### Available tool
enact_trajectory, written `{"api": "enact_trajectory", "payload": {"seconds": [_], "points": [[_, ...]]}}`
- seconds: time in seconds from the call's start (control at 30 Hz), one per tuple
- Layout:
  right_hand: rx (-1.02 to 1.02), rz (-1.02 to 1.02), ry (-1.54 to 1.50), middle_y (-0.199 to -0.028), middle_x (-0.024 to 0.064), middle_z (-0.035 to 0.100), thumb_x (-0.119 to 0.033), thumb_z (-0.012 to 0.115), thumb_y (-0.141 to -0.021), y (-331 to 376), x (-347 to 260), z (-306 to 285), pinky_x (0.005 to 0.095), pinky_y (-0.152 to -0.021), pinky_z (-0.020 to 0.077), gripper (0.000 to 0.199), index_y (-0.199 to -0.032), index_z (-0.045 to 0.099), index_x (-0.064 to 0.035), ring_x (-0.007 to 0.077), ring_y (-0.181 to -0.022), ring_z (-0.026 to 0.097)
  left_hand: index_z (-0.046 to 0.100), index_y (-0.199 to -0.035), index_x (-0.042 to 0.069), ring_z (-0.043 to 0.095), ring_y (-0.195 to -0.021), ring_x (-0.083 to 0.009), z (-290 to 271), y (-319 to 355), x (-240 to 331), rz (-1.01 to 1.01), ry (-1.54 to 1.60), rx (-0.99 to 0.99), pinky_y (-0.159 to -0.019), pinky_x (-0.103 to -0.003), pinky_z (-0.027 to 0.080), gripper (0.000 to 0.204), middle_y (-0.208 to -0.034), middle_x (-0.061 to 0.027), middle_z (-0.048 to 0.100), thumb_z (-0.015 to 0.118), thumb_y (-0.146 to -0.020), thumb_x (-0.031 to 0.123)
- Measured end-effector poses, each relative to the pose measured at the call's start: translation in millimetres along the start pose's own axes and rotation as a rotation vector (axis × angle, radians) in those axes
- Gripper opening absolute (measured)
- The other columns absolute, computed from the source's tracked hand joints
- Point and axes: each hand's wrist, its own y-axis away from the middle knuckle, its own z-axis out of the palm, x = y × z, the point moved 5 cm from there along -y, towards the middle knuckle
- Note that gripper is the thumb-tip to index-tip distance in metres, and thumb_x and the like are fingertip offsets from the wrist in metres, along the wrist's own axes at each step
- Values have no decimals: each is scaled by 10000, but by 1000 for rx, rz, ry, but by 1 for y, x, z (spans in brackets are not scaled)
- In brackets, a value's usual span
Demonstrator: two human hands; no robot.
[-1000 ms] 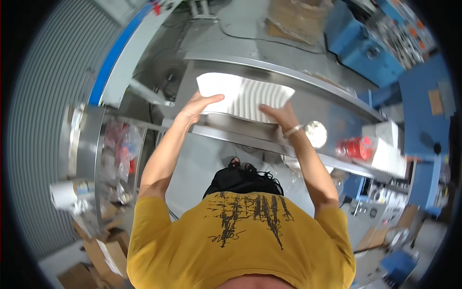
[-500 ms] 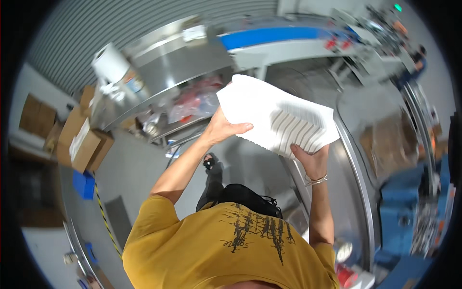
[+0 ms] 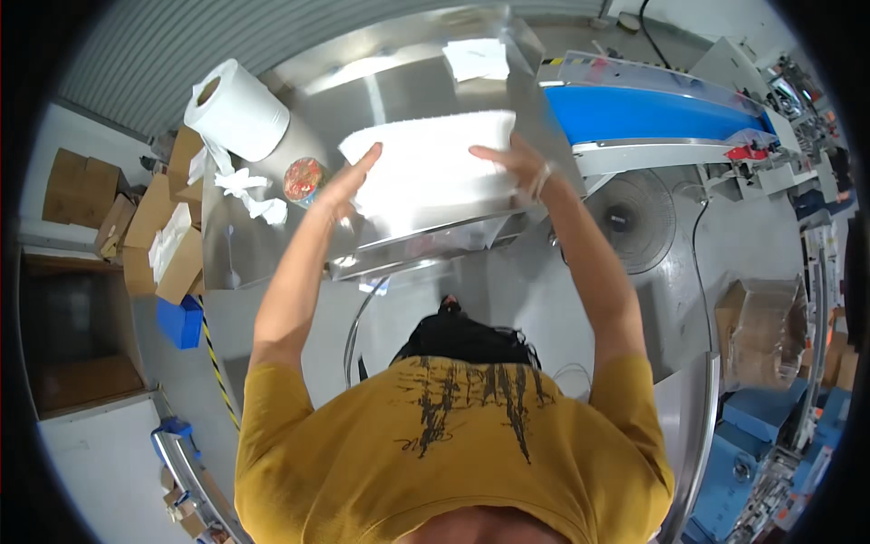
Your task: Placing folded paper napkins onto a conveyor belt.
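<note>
Between my two hands is a stack of white sheets [image 3: 430, 172], held level over the near part of a steel table [image 3: 353, 95]. My left hand [image 3: 349, 189] grips its left end, thumb on top. At the right end my right hand [image 3: 524, 168] has its thumb over the top and its fingers mostly out of sight. Whether the stack's underside touches the steel cannot be seen. Close to my left hand stands a round container with a red patterned top [image 3: 304, 178].
A big white paper roll [image 3: 245, 118] and crumpled tissue [image 3: 258, 197] lie at the table's left. A small white pile [image 3: 478, 60] sits at the back. Rightward runs a blue conveyor belt [image 3: 648, 116], with a round fan [image 3: 639, 218] below. Cardboard boxes [image 3: 172, 249] stand left.
I have turned toward the steel table, which is now in front of me. The stack has moved from beside the table to over it and now lies level rather than tilted.
</note>
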Motion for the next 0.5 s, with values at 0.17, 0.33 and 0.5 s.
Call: {"api": "enact_trajectory", "payload": {"seconds": [0.17,0.33,0.5], "points": [[-135,-31,134,-1100,115,621,-359,778,-731,5,-87,50,317,-858,464,662,-1215,541,25,186,-976,584,313,-1389,-86,440,-1241,-339,-50,-13,6,-12,-404,72,-1041,-365,321,1083,-1325,-248,453,468,-762,783],[-19,87,74,-1288,224,506,-509,854,-564,2,-60,33,354,-1028,387,1172,-1402,240,35,293,-1190,511,508,-1190,-77,524,-1128,-439,-37,30,27,42,-693,486,-950,-501,387,800,-1153,-358,542,517,-834,640],[-92,37,104,-1304,238,474,-460,846,-622,13,-78,39,397,-1002,418,1118,-1399,214,39,331,-1207,492,545,-1286,91,153,-1364,-492,-80,31,-13,119,-563,877,-1054,-625,189,810,-1463,-301,248,627,-728,672]]}}
